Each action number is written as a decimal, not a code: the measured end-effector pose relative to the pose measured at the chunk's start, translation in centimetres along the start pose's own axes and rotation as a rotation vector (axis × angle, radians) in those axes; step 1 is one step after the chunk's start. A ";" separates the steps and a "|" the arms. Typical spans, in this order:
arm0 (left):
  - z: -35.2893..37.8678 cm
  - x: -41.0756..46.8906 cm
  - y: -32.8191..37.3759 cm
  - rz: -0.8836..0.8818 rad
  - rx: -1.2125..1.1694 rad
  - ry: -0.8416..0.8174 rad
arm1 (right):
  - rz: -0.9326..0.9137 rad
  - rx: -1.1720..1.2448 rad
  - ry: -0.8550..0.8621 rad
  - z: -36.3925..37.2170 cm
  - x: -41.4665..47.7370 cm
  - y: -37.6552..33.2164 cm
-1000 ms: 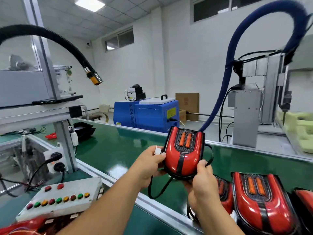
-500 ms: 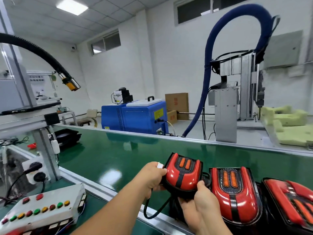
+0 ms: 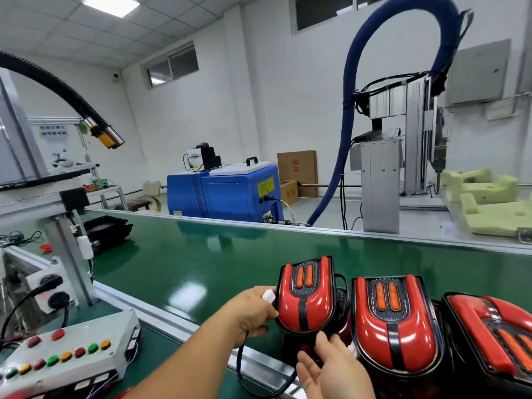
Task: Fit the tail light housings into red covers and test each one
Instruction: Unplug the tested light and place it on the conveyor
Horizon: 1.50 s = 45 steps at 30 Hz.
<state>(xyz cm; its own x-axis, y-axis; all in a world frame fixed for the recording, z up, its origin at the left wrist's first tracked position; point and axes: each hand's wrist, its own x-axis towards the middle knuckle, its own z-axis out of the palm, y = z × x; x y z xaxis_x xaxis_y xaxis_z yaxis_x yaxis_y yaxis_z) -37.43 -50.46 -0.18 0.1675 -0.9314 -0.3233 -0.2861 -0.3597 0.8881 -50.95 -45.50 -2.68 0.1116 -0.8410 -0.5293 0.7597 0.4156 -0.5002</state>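
Lying open leftward over the green belt [image 3: 201, 263]. Crowding the right with tail lights [image 3: 394, 323]. Walling the near left with a button box [image 3: 86, 367].

The tail light [image 3: 306, 300] is red plastic, smooth and very shiny, with a black plastic rim. Its little white plug [image 3: 269, 296] is plain plastic. The green belt [image 3: 201, 263] is smooth and glossy, and the lamps shine in it. The rail [image 3: 374, 233] beside it is dull silver metal. The box [image 3: 298, 168] is brown cardboard. The yellow blocks [image 3: 495, 217] look like soft, matt foam. The black hose [image 3: 43, 75] is ribbed.
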 end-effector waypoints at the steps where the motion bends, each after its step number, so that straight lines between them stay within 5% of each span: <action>1: -0.1 0.2 0.1 -0.001 -0.010 -0.009 | -0.050 0.006 -0.025 0.0 0.1 0.1; 7: -0.9 1.0 1.1 0.039 -0.049 -0.154 | -0.254 -0.199 -0.166 -2.5 -1.0 0.7; 16: 1.2 2.2 2.7 0.123 0.275 -0.213 | -0.372 -0.168 -0.039 -2.4 -0.5 1.1; 21: 1.7 2.8 2.3 0.074 0.186 -0.114 | -0.382 -0.181 -0.091 -3.1 -0.4 1.1; 32: -0.4 3.1 1.9 0.136 0.104 0.049 | -0.513 -0.200 0.101 -1.6 -2.4 1.2; 45: -8.6 -11.4 -6.6 0.251 -0.154 0.392 | -0.464 -0.491 -0.285 4.5 -3.0 11.2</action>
<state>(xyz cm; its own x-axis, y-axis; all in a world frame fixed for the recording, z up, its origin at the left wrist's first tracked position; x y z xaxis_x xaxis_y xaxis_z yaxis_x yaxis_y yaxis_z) -29.37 -36.93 0.42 0.4621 -0.8864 0.0278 -0.2253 -0.0871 0.9704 -39.90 -39.90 -3.65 0.0612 -0.9979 -0.0228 0.4025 0.0455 -0.9143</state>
